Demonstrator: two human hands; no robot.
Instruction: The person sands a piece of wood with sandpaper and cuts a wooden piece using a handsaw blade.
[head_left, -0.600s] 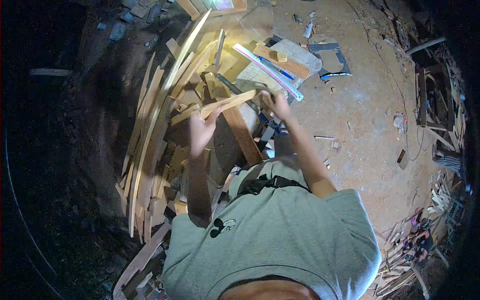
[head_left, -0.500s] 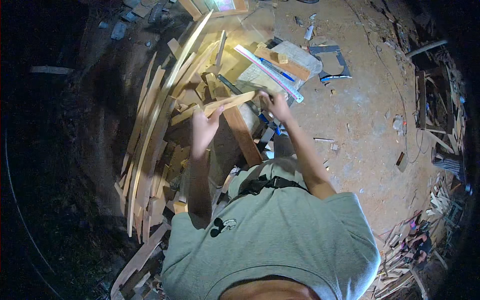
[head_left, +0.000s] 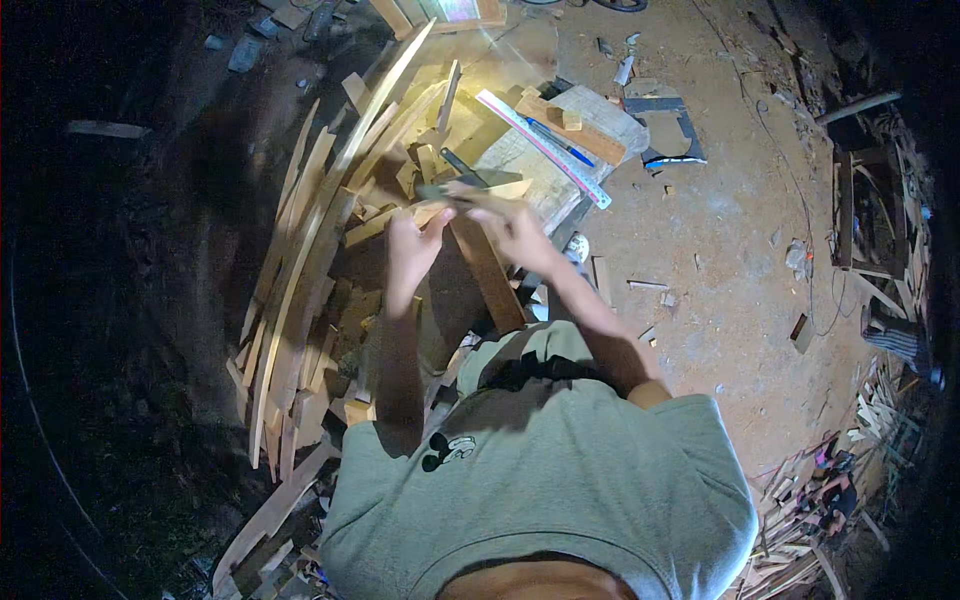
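Observation:
My left hand (head_left: 412, 250) is closed on a pale wooden strip (head_left: 515, 188), thumb along its near edge. The strip lies slanted over the work spot and its far end points right. My right hand (head_left: 512, 232) is closed on a dark, narrow tool (head_left: 432, 191) whose kind is blurred by motion. This tool lies across the strip, close to the left hand's fingertips. Under the hands, a brown wooden beam (head_left: 488, 275) runs toward my lap. Another dark bar-shaped thing (head_left: 460, 166) rests just beyond the strip.
Beyond my right hand are a white ruler with a pink edge (head_left: 545, 148), a blue pen (head_left: 562, 144), a plank (head_left: 600, 146) and a small wood block (head_left: 572, 120). Long wooden strips (head_left: 300, 270) are piled at left. A black board (head_left: 690, 135) lies on the dirt floor.
My right hand has moved left along the wooden strip with the dark tool, from the strip's right end to near my left hand. The left hand stays almost in place.

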